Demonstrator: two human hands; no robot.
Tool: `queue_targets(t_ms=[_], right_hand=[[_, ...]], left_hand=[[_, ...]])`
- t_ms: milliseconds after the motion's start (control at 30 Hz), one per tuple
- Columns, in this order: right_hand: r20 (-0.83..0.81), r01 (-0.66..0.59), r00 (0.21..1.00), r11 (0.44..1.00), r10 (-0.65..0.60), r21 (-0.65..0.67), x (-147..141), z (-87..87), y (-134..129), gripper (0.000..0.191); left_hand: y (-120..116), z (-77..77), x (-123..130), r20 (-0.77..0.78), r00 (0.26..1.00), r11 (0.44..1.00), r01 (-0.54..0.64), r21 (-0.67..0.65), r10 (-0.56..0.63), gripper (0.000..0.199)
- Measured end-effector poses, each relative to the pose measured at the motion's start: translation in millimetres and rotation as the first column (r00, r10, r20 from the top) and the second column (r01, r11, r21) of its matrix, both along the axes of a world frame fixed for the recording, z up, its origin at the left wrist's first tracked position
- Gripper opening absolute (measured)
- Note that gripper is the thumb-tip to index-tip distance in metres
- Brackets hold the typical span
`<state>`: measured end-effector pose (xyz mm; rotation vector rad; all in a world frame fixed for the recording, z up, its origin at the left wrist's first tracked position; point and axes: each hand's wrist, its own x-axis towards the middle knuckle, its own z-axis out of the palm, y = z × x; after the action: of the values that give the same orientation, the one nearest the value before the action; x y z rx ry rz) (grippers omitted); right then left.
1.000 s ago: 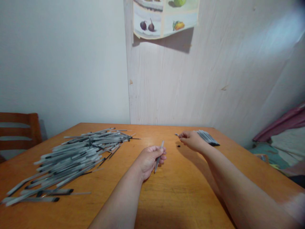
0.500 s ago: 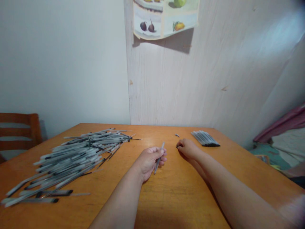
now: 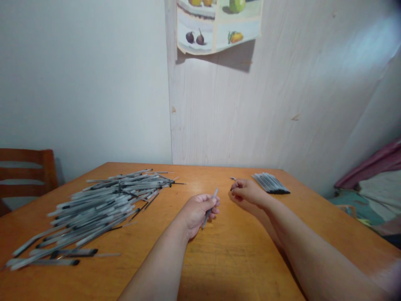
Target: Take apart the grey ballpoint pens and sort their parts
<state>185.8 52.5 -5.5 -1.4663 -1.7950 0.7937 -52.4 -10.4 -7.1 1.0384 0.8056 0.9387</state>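
Note:
My left hand [image 3: 202, 211] is closed around a slim grey translucent pen barrel [image 3: 215, 193], tilted with its upper end showing past the thumb and its lower end below the palm. To the right, my right hand [image 3: 249, 191] is just above the table with thumb and fingertips pinched together. Something small and dark seems to show at those fingertips, too small to name. Just beyond them lies a small shiny piece [image 3: 233, 178]. A neat row of pens [image 3: 270, 183] with dark ends lies to the right of that hand.
A large loose heap of pens and thin refills [image 3: 103, 209] spreads over the left side of the wooden table [image 3: 216, 267]. Behind the table stands a pale wall with a fruit poster [image 3: 216, 31]. A wooden chair [image 3: 46, 171] stands at the left, and fabric [image 3: 366, 175] lies at the right.
My right hand has lifted slightly off the table, fingertips still pinched. My left hand keeps the pen barrel in nearly the same place. The view has shifted slightly.

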Motion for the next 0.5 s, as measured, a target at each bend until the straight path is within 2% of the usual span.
queue_targets(t_ms=[100, 233, 367, 500], right_hand=[[-0.183, -0.106, 0.979, 0.992, 0.093, -0.066, -10, 20.1, -10, 0.010], [-0.313, -0.185, 0.936, 0.982, 0.163, -0.043, -22, 42.4, -23, 0.015], [-0.301, -0.232, 0.930, 0.972, 0.212, -0.033, -28, 54.7, -32, 0.016], [-0.252, -0.256, 0.938, 0.966, 0.238, -0.038, -32, 60.0, -37, 0.017]], left_hand=[[1, -1.9, 0, -0.021, 0.999, 1.000, 0.024, 0.003, -0.024, 0.029], [2, -4.3, -1, -0.049, 0.997, 0.998, 0.060, 0.003, -0.059, 0.033], [2, -4.9, -1, -0.056, 0.994, 0.996, 0.092, 0.011, -0.091, 0.035], [2, -4.1, -1, -0.057, 0.992, 0.993, 0.118, 0.024, -0.116, 0.039]])
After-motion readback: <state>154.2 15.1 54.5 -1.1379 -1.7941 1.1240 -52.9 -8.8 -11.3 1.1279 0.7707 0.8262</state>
